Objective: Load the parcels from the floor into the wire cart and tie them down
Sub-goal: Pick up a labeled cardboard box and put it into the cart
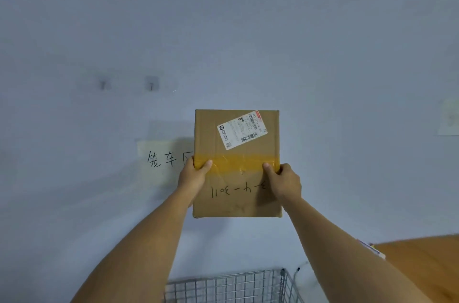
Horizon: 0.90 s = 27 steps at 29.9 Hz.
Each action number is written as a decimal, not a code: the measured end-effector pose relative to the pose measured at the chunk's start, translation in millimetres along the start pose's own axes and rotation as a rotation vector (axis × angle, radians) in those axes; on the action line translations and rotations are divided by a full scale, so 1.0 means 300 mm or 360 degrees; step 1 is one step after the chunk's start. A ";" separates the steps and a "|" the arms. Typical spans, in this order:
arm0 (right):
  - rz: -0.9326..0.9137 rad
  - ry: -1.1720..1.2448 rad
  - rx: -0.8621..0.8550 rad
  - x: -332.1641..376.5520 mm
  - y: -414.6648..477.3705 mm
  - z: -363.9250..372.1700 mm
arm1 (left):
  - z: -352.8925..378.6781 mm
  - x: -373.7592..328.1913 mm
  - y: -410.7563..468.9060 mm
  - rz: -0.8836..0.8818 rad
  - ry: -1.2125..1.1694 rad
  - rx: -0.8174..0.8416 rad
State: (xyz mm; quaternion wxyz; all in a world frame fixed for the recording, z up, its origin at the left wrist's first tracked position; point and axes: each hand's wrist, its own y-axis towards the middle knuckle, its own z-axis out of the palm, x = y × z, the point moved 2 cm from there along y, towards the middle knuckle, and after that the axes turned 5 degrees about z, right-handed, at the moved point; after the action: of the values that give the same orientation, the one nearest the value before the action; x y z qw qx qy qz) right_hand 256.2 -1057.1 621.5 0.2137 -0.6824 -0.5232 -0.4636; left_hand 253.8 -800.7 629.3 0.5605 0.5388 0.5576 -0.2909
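A brown cardboard parcel point(236, 153) hangs in the air at arm's length in front of the wall. It bears a white shipping label, a band of yellow tape and handwritten digits. My left hand point(195, 178) grips its left edge and my right hand point(285, 182) grips its right edge, thumbs on the tape. The wire cart point(233, 283) shows at the bottom of the view, directly below the parcel, with only its top rim and far mesh wall visible.
A pale wall fills the view, with a handwritten paper sign point(161, 160) partly hidden behind the parcel and two small hooks point(151, 84) above it. A wooden surface point(422, 263) juts in at the lower right, beside the cart.
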 end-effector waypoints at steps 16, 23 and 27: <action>0.0589 -0.0340 0.0686 -1.003 -0.264 0.729 | 0.085 1.215 -0.402 -0.0812 0.0162 0.0130; 0.0844 -0.0462 0.0869 -1.504 -0.457 1.034 | 0.163 1.798 -0.637 -0.1215 0.0226 0.0051; 0.0864 -0.0509 0.0909 -1.742 -0.504 1.254 | 0.174 2.123 -0.677 -0.1442 0.0158 -0.0054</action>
State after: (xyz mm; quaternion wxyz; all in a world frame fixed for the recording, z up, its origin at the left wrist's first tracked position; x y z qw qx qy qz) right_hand 260.5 -979.7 -35.4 0.4247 -0.7720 -0.4586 -0.1153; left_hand 214.9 -725.0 -35.8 0.3580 0.2444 0.7681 -0.4713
